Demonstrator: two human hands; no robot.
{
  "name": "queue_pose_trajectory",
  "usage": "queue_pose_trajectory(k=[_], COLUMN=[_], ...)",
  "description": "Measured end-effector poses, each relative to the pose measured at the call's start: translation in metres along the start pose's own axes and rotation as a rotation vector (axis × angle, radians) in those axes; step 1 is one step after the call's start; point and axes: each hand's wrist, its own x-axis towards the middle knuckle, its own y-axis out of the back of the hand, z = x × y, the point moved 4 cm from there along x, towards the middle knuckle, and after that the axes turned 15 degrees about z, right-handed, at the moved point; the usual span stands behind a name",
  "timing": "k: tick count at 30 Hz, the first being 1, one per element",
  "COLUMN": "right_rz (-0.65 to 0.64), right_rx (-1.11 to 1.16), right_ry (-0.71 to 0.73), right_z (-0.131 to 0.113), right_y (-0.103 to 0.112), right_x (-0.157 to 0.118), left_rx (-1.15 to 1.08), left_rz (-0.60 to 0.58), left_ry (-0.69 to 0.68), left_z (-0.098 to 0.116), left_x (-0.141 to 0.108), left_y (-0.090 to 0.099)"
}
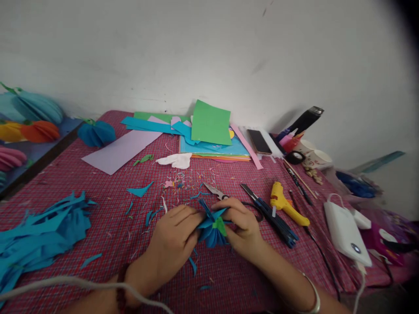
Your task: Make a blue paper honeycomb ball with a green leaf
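Note:
Between my two hands is a folded blue paper pumpkin (212, 237) with a small green paper piece (220, 226) on its top. My left hand (175, 235) has its fingers closed on the left side of the folds. On the right side, the fingers of my right hand (242, 226) pinch the paper beside the green piece. The fingertips are partly hidden behind the folds. Just beyond my hands lies a pair of scissors (214, 190), its handles partly covered by my right hand. Blue paper scraps (193, 266) are scattered around.
A blue utility knife (270, 218) and a yellow glue gun (284, 204) lie to the right, near a white power bank (347, 231). Blue paper offcuts (42, 240) pile up at left. Coloured sheets (211, 124) lie by the wall. A white cable (81, 282) crosses the front.

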Motion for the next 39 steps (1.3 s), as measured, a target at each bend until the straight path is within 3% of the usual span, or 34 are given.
queue_pose_trajectory(k=[5,13,20,27,29,35,39], right_rz=[-0.056,-0.029,-0.09,0.069,0.098,0.105,0.092], right_rx=[-0.017,0.008,0.153,0.234,0.24,0.274,0.261], right_ry=[0.056,0.043,-0.027,-0.194,-0.237,-0.308,-0.301], right_z=[-0.008,-0.013,-0.009,0.006,0.01,0.018,0.017], right_y=[-0.005,-0.006,-0.006,0.007,0.009,0.01,0.01], right_x=[-0.003,-0.002,-0.004,0.006,0.005,-0.002,-0.003], left_rx=[-0.015,0.025,-0.077,-0.256,-0.306,-0.125,-0.051], left_rz=[-0.037,-0.042,-0.064,-0.098,-0.06,0.268,0.289], left_ry=[-0.057,-0.063,0.004,0.153,0.176,0.2,0.242], left_z=[0.007,0.013,0.011,0.013,0.013,0.005,-0.001], left_x=[-0.001,-0.003,-0.007,0.0,0.002,0.006,0.006], left_y=[0.0,0.0,-0.006,0.006,0.01,0.018,0.016])
